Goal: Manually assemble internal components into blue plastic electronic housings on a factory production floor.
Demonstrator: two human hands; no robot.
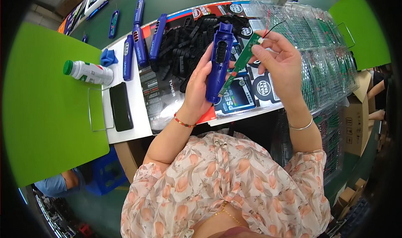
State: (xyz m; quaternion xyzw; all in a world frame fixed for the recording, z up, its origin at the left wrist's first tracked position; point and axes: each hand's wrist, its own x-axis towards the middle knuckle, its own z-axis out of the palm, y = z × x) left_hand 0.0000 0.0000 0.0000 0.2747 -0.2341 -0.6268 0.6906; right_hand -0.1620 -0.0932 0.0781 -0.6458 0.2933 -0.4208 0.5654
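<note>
Left hand [197, 85] is wrapped around a long blue moulded-plastic housing [219, 60], held upright at frame centre. Right hand [280, 60] pinches a narrow green circuit board [242, 60] with thin red and black wires, its lower end touching the housing. Behind lies a heap of black plastic parts [188, 45]; clear blister trays [318, 41] holding green boards fill the upper right of the counter [134, 125].

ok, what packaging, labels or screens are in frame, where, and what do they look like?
Bottle: lying at the left, white with a green cap and a colour label.
Phone: beside the bottle, a dark blank slab.
Printed sheets: under both hands, black, red and blue.
Cardboard box: at the right edge, brown.
</note>
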